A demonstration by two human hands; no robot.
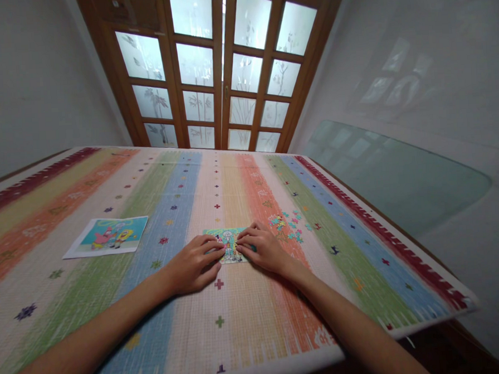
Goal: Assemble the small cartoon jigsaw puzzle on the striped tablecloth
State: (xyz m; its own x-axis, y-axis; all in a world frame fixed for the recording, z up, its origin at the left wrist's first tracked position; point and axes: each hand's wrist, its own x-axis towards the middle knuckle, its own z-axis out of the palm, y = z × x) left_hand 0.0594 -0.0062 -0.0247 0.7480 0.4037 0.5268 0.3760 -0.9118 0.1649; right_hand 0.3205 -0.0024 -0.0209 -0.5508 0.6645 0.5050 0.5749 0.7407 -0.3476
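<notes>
A small jigsaw puzzle (229, 239) with cartoon figures lies flat on the striped tablecloth in front of me. My left hand (200, 263) rests at its left side, fingers bent and close together, tips on the puzzle. From the other side my right hand (261, 248) covers the puzzle's right part, its fingers curled with the tips touching the surface. Both hands grip the puzzle between them. Whether a loose piece is under the fingertips is hidden. Just beyond my right hand lies a scattered heap of loose puzzle pieces (293, 220), mostly teal with some yellow and pink.
A printed cartoon picture (115, 237) lies on the left of the tablecloth (256, 320). The table's front edge runs close to me. Behind the table stand wooden doors (222, 99) with frosted panes. A pale glass panel (395, 174) is at the right by the wall.
</notes>
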